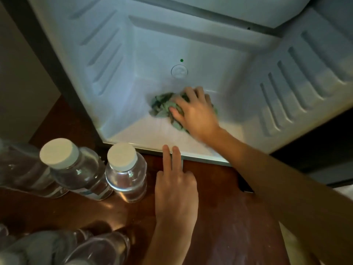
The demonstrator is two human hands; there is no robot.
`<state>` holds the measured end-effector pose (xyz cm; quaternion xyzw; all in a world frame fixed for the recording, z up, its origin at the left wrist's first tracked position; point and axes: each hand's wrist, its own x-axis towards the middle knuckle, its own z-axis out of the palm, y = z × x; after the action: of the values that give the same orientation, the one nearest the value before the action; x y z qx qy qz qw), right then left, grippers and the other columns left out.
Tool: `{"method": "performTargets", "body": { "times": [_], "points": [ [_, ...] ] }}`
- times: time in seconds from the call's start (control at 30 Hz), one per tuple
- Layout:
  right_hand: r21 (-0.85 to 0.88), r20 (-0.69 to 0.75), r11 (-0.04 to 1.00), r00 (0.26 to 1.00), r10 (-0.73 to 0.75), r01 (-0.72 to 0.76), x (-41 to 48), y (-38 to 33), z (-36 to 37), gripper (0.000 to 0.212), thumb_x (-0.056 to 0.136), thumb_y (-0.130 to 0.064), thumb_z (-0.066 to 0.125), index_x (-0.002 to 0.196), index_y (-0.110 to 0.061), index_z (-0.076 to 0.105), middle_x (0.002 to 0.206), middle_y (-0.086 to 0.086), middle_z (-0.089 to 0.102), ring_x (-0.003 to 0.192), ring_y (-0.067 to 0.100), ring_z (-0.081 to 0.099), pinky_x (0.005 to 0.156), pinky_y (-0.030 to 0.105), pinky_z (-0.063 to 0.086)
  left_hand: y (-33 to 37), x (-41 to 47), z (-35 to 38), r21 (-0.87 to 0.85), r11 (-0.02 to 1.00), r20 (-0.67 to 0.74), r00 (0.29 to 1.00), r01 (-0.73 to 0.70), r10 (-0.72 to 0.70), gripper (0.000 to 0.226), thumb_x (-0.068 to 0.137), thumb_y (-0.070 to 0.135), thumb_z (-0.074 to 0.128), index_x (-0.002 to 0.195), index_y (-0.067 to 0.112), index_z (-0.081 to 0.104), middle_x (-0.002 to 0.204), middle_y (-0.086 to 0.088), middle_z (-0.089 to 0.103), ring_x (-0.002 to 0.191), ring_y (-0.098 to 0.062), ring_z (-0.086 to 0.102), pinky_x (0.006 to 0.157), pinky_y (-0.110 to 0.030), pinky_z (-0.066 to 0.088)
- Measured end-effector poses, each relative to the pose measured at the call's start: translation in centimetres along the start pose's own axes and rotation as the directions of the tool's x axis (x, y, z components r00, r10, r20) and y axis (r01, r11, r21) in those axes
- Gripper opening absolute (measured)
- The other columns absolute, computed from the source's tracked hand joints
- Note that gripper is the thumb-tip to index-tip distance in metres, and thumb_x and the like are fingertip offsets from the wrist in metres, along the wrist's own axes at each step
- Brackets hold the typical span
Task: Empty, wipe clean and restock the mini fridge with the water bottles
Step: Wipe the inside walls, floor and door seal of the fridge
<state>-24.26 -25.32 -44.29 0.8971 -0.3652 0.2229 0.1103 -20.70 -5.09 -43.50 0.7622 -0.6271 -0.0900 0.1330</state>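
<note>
At the far left, outside the mini fridge, the water bottles stand on a brown wooden surface. One upright bottle has a white cap. Just beside it to the right is a second upright bottle, near the front lip of the fridge. A blurred bottle shows at the left edge, and more bottles are in the lower left corner, too blurred to tell how they lie. Right of the bottles, the left hand is over the wooden surface. Its index and middle fingers are straight and together, with their tips touching the front lip of the fridge. The other fingers are curled under and it holds nothing. Further right and deeper, the right hand reaches into the fridge. Its fingers are bent and a little apart over a crumpled green cloth, the thumb pushes into the folds, and the hand presses the cloth on the white fridge floor near the back wall. Above the cloth, the back wall has a round mark with a small green dot over it. At the right, the side wall of the fridge shows raised ribs.
</note>
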Motion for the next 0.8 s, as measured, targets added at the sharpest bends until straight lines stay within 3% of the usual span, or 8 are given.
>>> {"method": "performTargets", "body": {
  "times": [0.13,0.2,0.27,0.37,0.5,0.63,0.7,0.8],
  "points": [
    [-0.13,0.109,0.983,0.984,0.142,-0.128,4.4,2.1,1.2,0.042,0.092,-0.046,0.044,0.105,-0.016,0.07,0.114,0.018,0.061,0.105,0.043,0.056,0.076,0.052,0.05,-0.4,-0.3,-0.9,0.039,0.999,0.041,0.999,-0.017,0.015,0.02,0.054,0.011,0.088,0.054,0.012,0.068,0.136,-0.027,0.052,0.131,-0.045,0.045,0.063,-0.045,0.054],
    [-0.104,0.138,0.982,0.976,0.169,-0.155,3.3,1.7,0.6,0.04,0.095,-0.047,0.046,0.113,-0.017,0.067,0.124,0.017,0.056,0.112,0.043,0.049,0.083,0.051,0.046,0.1,-0.2,-1.5,0.056,0.998,0.049,0.998,-0.042,0.04,0.006,0.073,0.013,0.078,0.07,0.012,0.073,0.147,-0.026,0.038,0.141,-0.044,0.03,0.078,-0.046,0.052],
    [-0.077,0.13,0.973,0.965,0.227,-0.218,1.0,0.6,-0.8,0.041,0.093,-0.047,0.047,0.117,-0.019,0.064,0.125,0.016,0.053,0.11,0.042,0.046,0.083,0.05,0.046,0.3,0.0,-1.5,0.066,0.997,0.075,0.997,-0.032,0.027,0.009,0.086,0.014,0.065,0.088,0.013,0.074,0.155,-0.024,0.02,0.147,-0.043,0.013,0.09,-0.044,0.047],
    [0.0,0.166,0.979,0.965,0.203,-0.206,-3.2,-1.8,-3.6,0.045,0.087,-0.05,0.046,0.121,-0.023,0.062,0.119,0.014,0.052,0.103,0.039,0.046,0.081,0.049,0.047,0.5,0.2,-1.6,0.074,0.997,0.093,0.995,0.024,-0.031,0.015,0.057,0.011,0.087,0.061,0.01,0.072,0.136,-0.027,0.05,0.134,-0.045,0.041,0.068,-0.043,0.055],
    [0.104,0.358,0.992,0.933,0.03,-0.071,-7.4,-1.6,-7.1,0.048,0.093,-0.051,0.052,0.137,-0.032,0.05,0.129,0.007,0.042,0.11,0.033,0.039,0.09,0.052,0.045,-0.1,0.4,-1.0,0.021,1.0,0.008,1.0,-0.023,0.023,0.024,0.046,0.006,0.089,0.063,0.005,0.072,0.125,-0.023,0.057,0.127,-0.043,0.05,0.06,-0.043,0.058],
    [0.038,0.234,0.95,0.927,0.294,-0.311,-8.5,1.0,-6.4,0.043,0.091,-0.041,0.062,0.132,-0.032,0.059,0.134,0.014,0.041,0.112,0.038,0.042,0.092,0.055,0.047,-0.4,0.4,-0.9,0.016,1.0,-0.005,1.0,-0.024,0.024,0.022,0.05,0.007,0.088,0.058,0.008,0.068,0.123,-0.022,0.055,0.126,-0.041,0.05,0.056,-0.04,0.056],
    [-0.045,0.175,0.889,0.872,0.457,-0.456,-7.8,1.5,-5.4,0.04,0.096,-0.04,0.057,0.135,-0.031,0.057,0.135,0.017,0.04,0.111,0.04,0.041,0.095,0.055,0.044,-0.5,0.5,-0.9,0.006,1.0,0.002,1.0,-0.018,0.018,0.024,0.049,0.01,0.089,0.055,0.011,0.066,0.123,-0.021,0.055,0.126,-0.04,0.05,0.056,-0.038,0.056],
    [-0.266,0.091,0.789,0.8,0.593,-0.554,-5.4,1.6,-3.6,0.039,0.102,-0.04,0.047,0.137,-0.025,0.051,0.134,0.023,0.043,0.112,0.044,0.044,0.091,0.053,0.042,-0.4,0.4,-1.0,-0.011,1.0,0.0,1.0,-0.022,0.022,0.024,0.049,0.011,0.09,0.054,0.011,0.066,0.124,-0.022,0.056,0.126,-0.04,0.05,0.055,-0.037,0.055]
  ]
}}
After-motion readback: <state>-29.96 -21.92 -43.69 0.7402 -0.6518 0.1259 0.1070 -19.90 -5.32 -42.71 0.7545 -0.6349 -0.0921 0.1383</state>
